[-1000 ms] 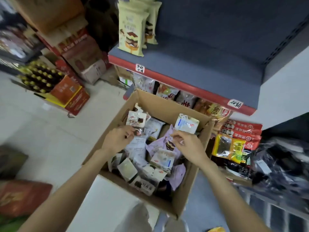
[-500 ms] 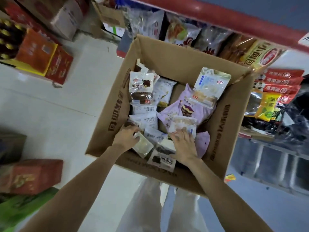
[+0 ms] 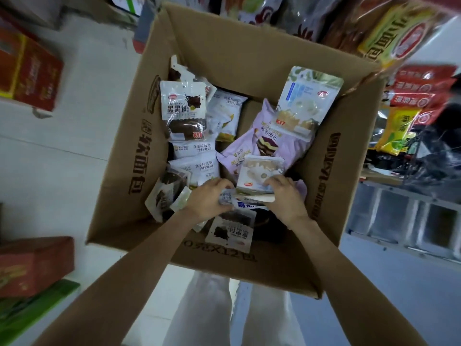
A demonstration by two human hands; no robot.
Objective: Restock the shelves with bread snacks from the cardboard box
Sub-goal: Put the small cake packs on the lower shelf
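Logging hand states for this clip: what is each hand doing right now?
Left hand: fingers curled on a small white packet.
Right hand: grips the cream bread pack.

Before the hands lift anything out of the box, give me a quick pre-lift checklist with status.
1. Both hands inside the cardboard box: ok.
2. Right hand grips the white bread packet: ok, fingers curled over its near edge.
3. Left hand has a packet: ok, fingers curled on a small white packet; how firmly, cannot tell.
4. White bread packet free of neighbours: not ok, it lies on the purple packet and others.
5. Path up out of the box: ok, flaps open.
6. Free shelf spot: cannot tell, out of view.
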